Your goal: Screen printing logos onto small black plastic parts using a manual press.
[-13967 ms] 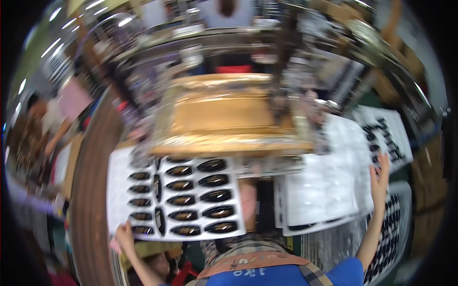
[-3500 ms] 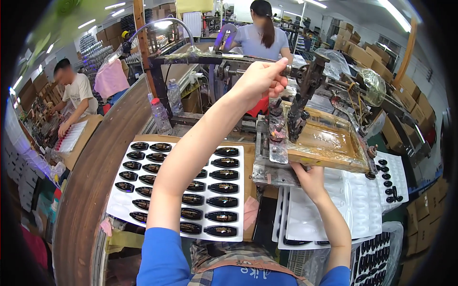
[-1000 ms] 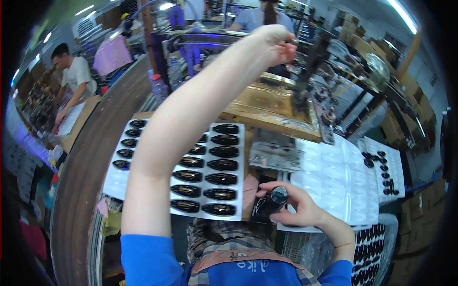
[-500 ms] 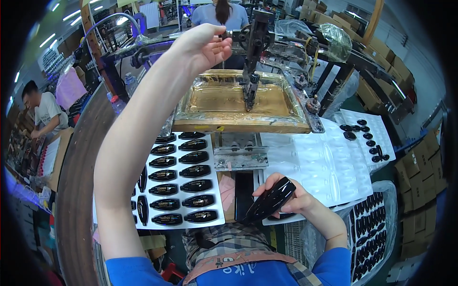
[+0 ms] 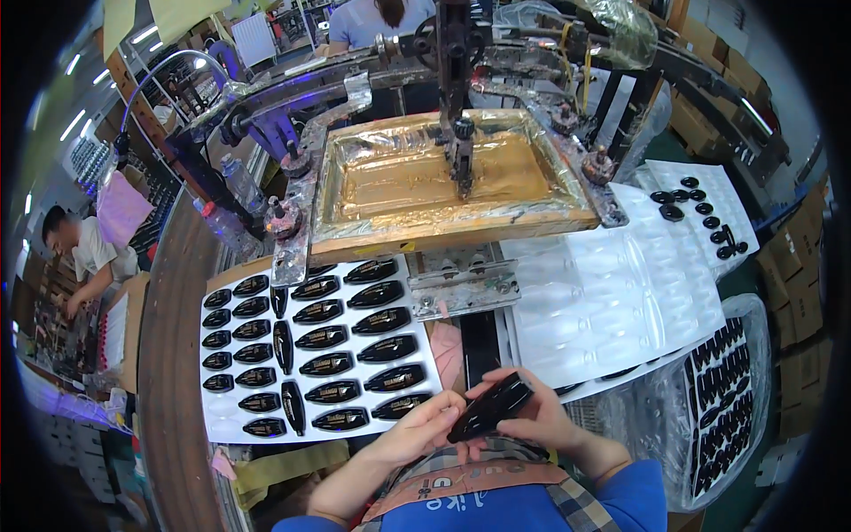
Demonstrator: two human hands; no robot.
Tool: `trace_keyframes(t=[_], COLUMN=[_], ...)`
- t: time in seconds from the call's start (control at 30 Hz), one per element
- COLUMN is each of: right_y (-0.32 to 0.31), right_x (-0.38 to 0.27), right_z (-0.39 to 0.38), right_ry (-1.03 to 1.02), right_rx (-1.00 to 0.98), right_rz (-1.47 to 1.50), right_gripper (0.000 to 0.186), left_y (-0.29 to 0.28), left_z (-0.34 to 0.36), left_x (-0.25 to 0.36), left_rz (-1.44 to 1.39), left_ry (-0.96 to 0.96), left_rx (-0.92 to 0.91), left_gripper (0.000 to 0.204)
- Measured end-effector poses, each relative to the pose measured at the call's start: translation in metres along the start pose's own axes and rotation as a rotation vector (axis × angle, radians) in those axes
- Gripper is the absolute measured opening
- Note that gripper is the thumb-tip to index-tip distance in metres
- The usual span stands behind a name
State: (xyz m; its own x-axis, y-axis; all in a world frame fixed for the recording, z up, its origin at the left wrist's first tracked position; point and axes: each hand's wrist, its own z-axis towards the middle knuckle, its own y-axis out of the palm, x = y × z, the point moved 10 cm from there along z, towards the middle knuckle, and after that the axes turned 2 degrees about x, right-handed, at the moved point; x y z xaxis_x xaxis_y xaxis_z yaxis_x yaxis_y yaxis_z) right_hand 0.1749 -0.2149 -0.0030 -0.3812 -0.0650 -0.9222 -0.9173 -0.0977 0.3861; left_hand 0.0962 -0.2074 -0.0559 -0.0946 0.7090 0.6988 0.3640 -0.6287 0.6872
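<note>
A glossy black tapered piece (image 5: 490,410) lies slanted in front of my apron, with my right hand (image 5: 542,424) closed around its upper end and side. Close against its lower left side is my left hand (image 5: 424,429), its fingers bent together; what they pinch, if anything, is hidden. Left of my hands, a white tray (image 5: 235,418) carries rows of similar black pieces (image 5: 332,364) in several sizes, with gold-coloured print on them. Beyond my hands stands a screen-printing frame (image 5: 443,235) with gold ink (image 5: 399,182) inside and a dark metal arm (image 5: 455,97) over it.
A metal fixture (image 5: 465,288) sits under the frame's front edge. White moulded trays (image 5: 603,306) are stacked at right; another tray (image 5: 709,186) behind bears small black ovals. Plastic-wrapped black pieces (image 5: 722,408) stand lower right. A person (image 5: 93,253) works at far left; another is behind the press.
My left hand has come down from the press arm to the black piece. My right hand has brought the piece slightly nearer to me. The whole view has shifted and tilted.
</note>
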Motion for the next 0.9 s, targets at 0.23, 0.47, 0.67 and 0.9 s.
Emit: trace_keyframes(t=[0.23,0.47,0.67,0.9], right_y=[0.011,-0.026,0.011,0.036], right_x=[0.073,0.101,0.065,0.075], right_z=[0.007,0.030,0.040,0.042], right_ry=[0.223,-0.011,-0.114,0.073], right_rx=[0.027,0.224,0.067,-0.039], right_rz=[0.113,-0.202,-0.107,-0.017], right_gripper=[0.060,0.031,0.072,0.057], left_y=[-0.020,-0.052,-0.050,-0.043], left_z=[-0.022,-0.049,-0.048,-0.048], left_x=[-0.027,-0.031,-0.022,-0.022], left_rz=[-0.508,-0.509,-0.517,-0.337], left_ry=[0.036,0.249,0.326,0.314], left_rx=[0.022,0.195,0.216,0.241], left_gripper=[0.051,0.048,0.051,0.053])
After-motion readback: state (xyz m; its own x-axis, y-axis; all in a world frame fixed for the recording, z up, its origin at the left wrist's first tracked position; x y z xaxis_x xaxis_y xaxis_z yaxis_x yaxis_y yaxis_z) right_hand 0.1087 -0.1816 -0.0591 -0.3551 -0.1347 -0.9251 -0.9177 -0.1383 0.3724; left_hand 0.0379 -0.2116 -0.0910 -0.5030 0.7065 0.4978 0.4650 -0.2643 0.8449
